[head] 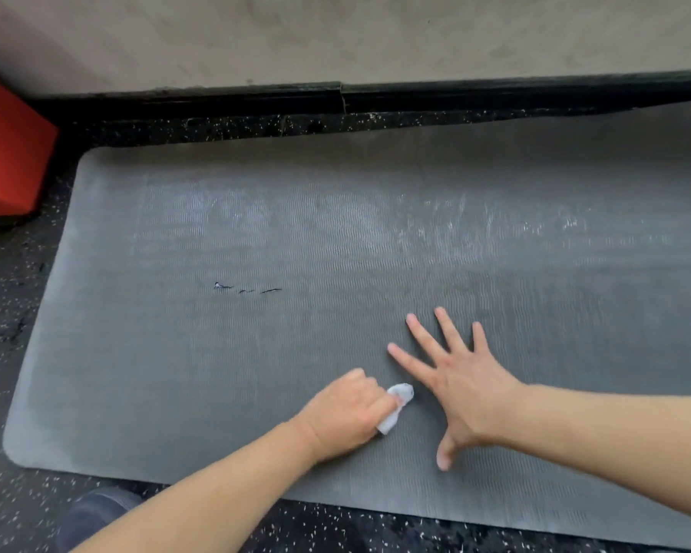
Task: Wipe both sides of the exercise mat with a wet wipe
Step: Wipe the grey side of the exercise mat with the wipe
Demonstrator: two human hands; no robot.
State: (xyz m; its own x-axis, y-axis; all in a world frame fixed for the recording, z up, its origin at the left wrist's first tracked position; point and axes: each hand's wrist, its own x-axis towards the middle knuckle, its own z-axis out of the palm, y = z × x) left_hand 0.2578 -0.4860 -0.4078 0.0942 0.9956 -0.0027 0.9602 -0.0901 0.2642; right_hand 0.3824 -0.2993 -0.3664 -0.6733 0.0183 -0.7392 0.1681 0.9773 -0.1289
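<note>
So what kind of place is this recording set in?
Probably a gym: black rubber flooring with white flecks, a grey textured foam exercise mat laid out on it, and a red padded block by the wall.

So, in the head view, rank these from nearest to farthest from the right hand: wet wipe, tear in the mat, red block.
From the right hand:
1. Wet wipe, just to its left, gripped by the left hand.
2. Tear, farther left and up the mat.
3. Red block, far left, off the mat.

Bare forearms, no sleeves; hands without rings; dark shoe [96, 512].
</note>
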